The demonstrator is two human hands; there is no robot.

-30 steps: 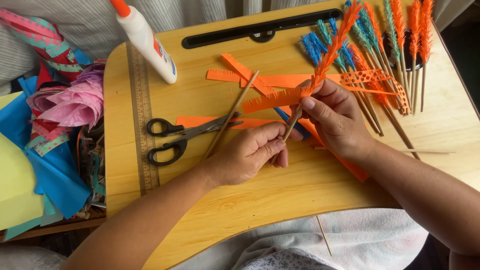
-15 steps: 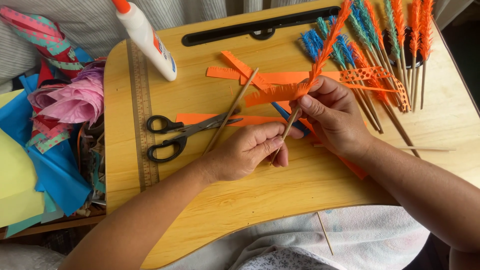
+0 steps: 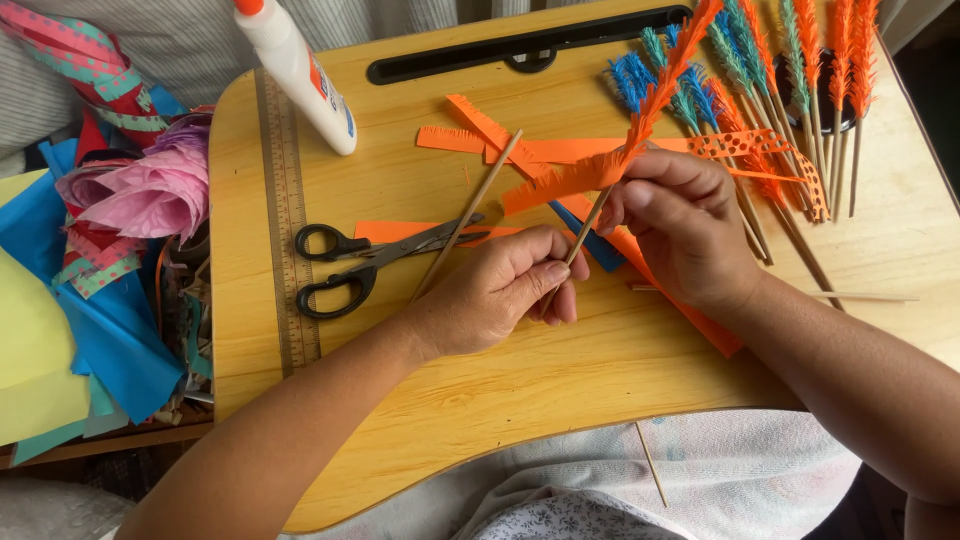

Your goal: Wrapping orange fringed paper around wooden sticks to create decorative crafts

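Head view: a wooden table fills the frame. At centre, your left hand pinches the lower end of a thin wooden stick; your right hand grips its orange fringed paper strip. Black scissors lie left.

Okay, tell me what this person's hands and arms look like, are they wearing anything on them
Both forearms are bare as far as the picture shows: no sleeves, gloves or watch in view. The left hand and the right hand show no rings or bracelets that I can make out. Fingernails look short and unpainted. Nothing is marked or taped on either arm.
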